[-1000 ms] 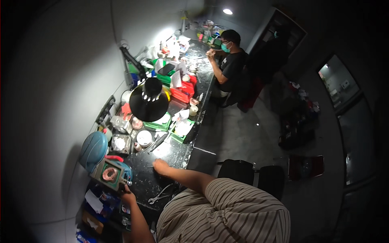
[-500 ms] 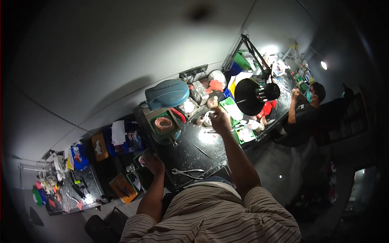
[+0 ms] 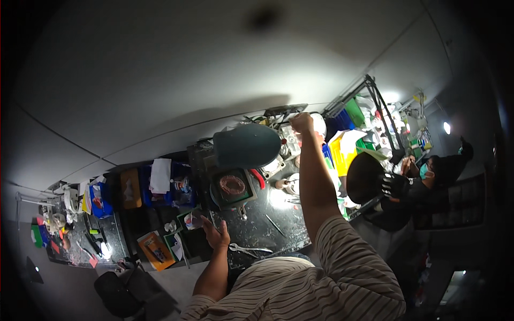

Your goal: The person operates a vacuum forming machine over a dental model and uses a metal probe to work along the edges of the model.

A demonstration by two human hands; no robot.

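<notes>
My right hand (image 3: 302, 122) is stretched far out to the wall side of the bench, beside a power strip (image 3: 293, 109). Its fingers are closed, and what they hold, if anything, is hidden. My left hand (image 3: 216, 234) hangs over the near left bench edge with fingers apart, nothing in it. Beside it lies a small whitish-pink packet (image 3: 193, 220) in a green tray. Between my hands stands a bench machine with a blue-grey rounded cover (image 3: 249, 146) and a red handle (image 3: 257, 179). A pink horseshoe-shaped dental piece (image 3: 232, 184) sits on its platform.
Pliers (image 3: 249, 249) and a thin tool (image 3: 276, 224) lie on the black bench (image 3: 251, 216). A black lamp (image 3: 369, 176) overhangs the right side. Blue bins (image 3: 147, 187) stand left. A masked person (image 3: 425, 174) works at the far right.
My right hand has moved from above the white cup away to the wall side, its arm straighter. My left hand has come off the packet and spread its fingers. The view has shifted.
</notes>
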